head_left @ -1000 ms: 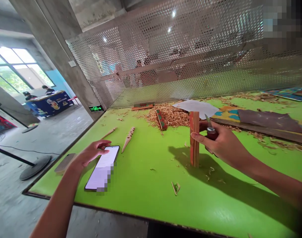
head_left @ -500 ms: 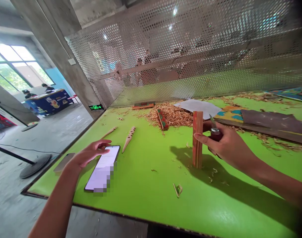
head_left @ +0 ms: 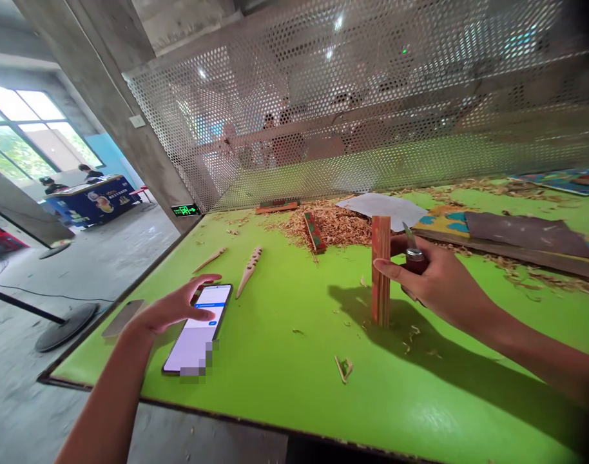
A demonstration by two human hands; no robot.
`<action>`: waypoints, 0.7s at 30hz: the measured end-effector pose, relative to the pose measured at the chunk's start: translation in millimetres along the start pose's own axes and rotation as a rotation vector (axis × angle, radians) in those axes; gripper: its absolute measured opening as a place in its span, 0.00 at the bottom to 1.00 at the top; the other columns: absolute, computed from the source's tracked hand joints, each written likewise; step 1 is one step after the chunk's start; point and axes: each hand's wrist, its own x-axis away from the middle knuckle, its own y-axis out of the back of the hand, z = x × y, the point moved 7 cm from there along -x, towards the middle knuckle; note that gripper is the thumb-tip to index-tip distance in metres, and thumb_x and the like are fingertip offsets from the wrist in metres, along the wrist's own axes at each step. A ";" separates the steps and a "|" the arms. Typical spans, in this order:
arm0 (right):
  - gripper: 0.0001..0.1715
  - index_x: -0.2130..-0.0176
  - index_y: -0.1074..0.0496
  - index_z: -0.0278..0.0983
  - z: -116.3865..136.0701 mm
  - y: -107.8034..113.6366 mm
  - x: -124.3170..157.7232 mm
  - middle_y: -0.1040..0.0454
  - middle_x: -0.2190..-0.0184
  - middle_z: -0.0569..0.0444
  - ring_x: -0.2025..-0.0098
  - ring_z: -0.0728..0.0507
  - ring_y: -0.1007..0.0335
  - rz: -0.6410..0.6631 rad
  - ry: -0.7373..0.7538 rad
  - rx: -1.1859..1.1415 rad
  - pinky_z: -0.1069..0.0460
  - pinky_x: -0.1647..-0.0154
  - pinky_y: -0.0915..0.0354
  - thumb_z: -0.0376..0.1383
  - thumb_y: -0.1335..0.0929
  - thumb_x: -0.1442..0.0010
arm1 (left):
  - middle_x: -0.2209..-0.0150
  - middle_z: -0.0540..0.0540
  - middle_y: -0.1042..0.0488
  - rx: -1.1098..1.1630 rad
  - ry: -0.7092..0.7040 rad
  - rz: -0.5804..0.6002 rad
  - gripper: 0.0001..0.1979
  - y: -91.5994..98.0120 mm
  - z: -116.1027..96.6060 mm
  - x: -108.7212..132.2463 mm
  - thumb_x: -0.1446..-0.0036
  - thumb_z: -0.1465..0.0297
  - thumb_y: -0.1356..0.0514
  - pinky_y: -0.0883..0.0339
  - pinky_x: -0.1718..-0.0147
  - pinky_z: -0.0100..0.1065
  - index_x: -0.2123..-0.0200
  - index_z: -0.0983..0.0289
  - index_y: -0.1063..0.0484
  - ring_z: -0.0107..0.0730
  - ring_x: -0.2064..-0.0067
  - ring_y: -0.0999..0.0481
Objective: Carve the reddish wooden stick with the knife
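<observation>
My left hand [head_left: 171,309] hovers over a smartphone [head_left: 196,330] that lies face up with a lit screen near the left edge of the green table [head_left: 285,361]; the fingers are spread, the thumb over the screen. My right hand [head_left: 434,283] steadies an upright wooden block [head_left: 380,269] with a fingertip and also grips a small carving knife [head_left: 412,251] with a dark red handle, blade pointing up.
Two carved wooden sticks [head_left: 250,270] lie beyond the phone. A pile of wood shavings [head_left: 333,225] with a painted wood piece [head_left: 314,232], a white sheet [head_left: 381,207] and sandpaper on a painted board [head_left: 521,233] sit farther back. A perforated metal screen [head_left: 372,109] closes the table's far side.
The left fingers have lifted and spread over the phone, and its screen now shows a blue band. The right hand and block stay almost where they were.
</observation>
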 end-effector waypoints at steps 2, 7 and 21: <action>0.34 0.54 0.26 0.40 -0.6 -0.2 0.0 0.37 0.80 0.62 0.80 0.49 0.48 0.001 -0.004 -0.004 0.52 0.77 0.51 0.61 0.28 0.48 | 0.27 0.59 0.45 -0.026 -0.011 0.011 0.48 -0.2 0.8 -0.3 0.53 0.51 0.28 0.45 0.32 0.51 0.32 0.55 0.39 0.56 0.27 0.47; 0.35 0.54 0.26 0.40 0.0 0.1 1.2 0.38 0.80 0.62 0.80 0.49 0.49 0.007 -0.003 -0.022 0.52 0.77 0.50 0.61 0.28 0.49 | 0.27 0.59 0.45 -0.023 -0.018 0.023 0.49 0.0 -0.6 -0.5 0.55 0.52 0.27 0.46 0.31 0.51 0.31 0.55 0.39 0.56 0.27 0.45; 0.34 0.54 0.26 0.39 6.0 -0.3 1.6 0.34 0.78 0.60 0.79 0.49 0.46 0.003 0.022 -0.050 0.51 0.77 0.48 0.60 0.27 0.49 | 0.36 0.62 0.31 0.388 0.076 -0.410 0.33 27.8 0.4 -1.6 0.46 0.52 0.34 0.33 0.41 0.49 0.39 0.59 0.30 0.52 0.37 0.31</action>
